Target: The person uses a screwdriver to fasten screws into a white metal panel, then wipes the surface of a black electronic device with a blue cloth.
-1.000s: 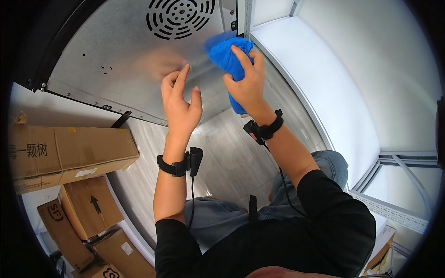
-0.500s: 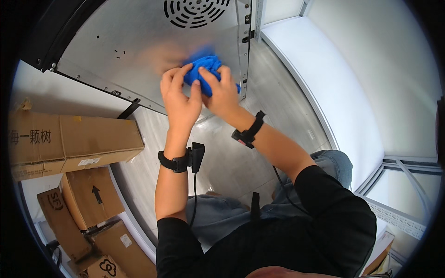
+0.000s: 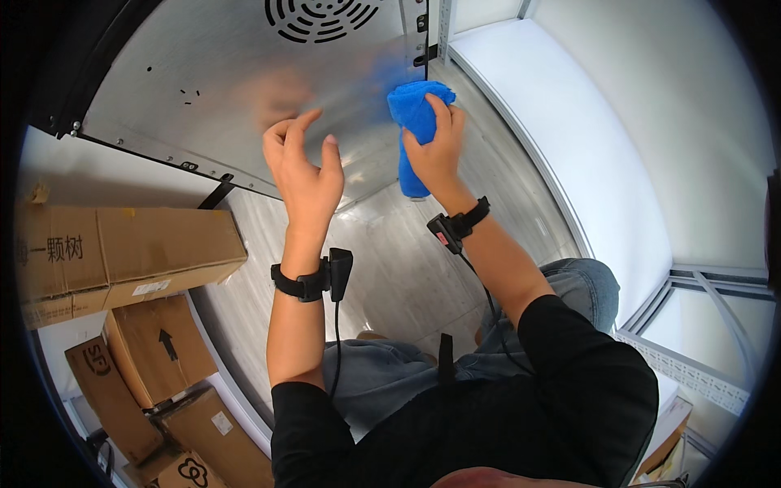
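My right hand [image 3: 439,154] grips a blue cloth [image 3: 413,110] at the right edge of a shiny metal panel [image 3: 244,98]. Part of the cloth hangs down below my fingers, and thumb and fingertips press into its upper part. My left hand [image 3: 305,167] is held up before the panel's lower middle with fingers apart and curved, holding nothing. Its blurred reflection shows in the metal. Whether the left fingertips touch the panel, I cannot tell. Round vent slots [image 3: 321,15] are cut into the panel above my hands.
Cardboard boxes [image 3: 163,244] are stacked at the left, several more on a shelf below. A long white shelf [image 3: 561,122] curves along the right side. Black straps with small devices [image 3: 305,281] sit on both wrists, with cables running down. Pale floor [image 3: 390,268] lies beneath.
My right hand has moved to the right with the blue cloth, which now hangs down longer. My left hand has let go of the cloth and shifted slightly left. The view has shifted a little.
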`<move>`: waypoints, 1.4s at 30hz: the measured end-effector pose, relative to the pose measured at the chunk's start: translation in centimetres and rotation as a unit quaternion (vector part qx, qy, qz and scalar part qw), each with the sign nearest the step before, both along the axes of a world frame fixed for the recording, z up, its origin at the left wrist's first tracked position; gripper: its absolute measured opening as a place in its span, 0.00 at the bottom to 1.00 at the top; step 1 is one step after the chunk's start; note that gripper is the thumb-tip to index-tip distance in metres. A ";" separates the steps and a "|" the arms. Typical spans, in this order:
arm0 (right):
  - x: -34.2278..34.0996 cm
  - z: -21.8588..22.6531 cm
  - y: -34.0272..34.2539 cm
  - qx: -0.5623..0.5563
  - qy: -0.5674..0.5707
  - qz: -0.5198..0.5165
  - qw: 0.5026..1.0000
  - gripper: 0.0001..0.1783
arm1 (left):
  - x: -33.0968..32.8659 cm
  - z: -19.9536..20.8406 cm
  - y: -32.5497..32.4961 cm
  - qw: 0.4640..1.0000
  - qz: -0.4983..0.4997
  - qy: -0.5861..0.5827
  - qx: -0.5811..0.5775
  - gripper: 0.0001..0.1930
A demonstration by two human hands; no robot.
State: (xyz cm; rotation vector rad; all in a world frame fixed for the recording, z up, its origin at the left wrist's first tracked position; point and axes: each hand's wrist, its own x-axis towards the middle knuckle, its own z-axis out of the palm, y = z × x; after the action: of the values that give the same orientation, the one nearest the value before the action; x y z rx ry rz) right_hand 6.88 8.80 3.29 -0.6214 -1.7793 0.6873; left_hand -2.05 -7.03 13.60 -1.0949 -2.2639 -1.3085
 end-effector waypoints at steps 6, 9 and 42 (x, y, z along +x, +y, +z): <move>-0.2 0.0 0.3 -0.018 0.005 0.030 0.999 0.33 | 0.0 -0.1 -0.3 1.000 -0.004 0.000 0.005 0.16; -0.3 0.0 0.6 -0.009 0.008 0.034 0.999 0.32 | -0.2 -0.3 -0.6 1.000 -0.008 0.004 0.004 0.16; -0.6 -2.2 -3.5 0.131 -0.035 0.126 0.983 0.37 | -4.4 1.9 -9.5 0.942 0.007 -0.333 -0.041 0.09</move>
State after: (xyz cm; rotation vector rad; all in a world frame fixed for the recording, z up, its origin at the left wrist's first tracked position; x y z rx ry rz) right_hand 6.25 5.31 1.07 -0.2473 -1.9947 0.5918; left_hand -6.47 -16.52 15.52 -0.7163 -2.8015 -1.7978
